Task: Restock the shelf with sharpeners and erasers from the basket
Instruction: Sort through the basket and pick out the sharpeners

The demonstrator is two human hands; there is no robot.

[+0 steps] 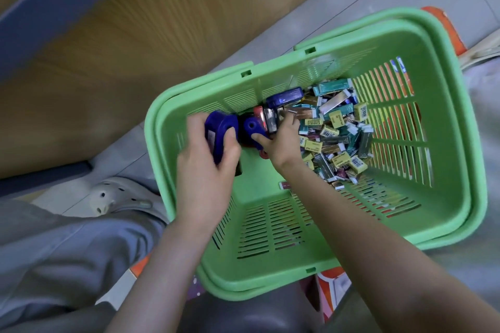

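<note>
Because the hard plastic looks light and slick, the left hand (205,170) wraps one blue sharpener (220,132) broadside while the right hand (282,143) pinches a second sharpener (251,128).

The green slotted plastic basket (446,197) stands open on top. Its near floor lies bare; a heap of small wrapped erasers (338,132) covers the far right. The far left corner is crowded: left hand (205,167) gripping a blue plastic sharpener (220,130), right hand (282,143) gripping a second blue sharpener (253,128).
</note>
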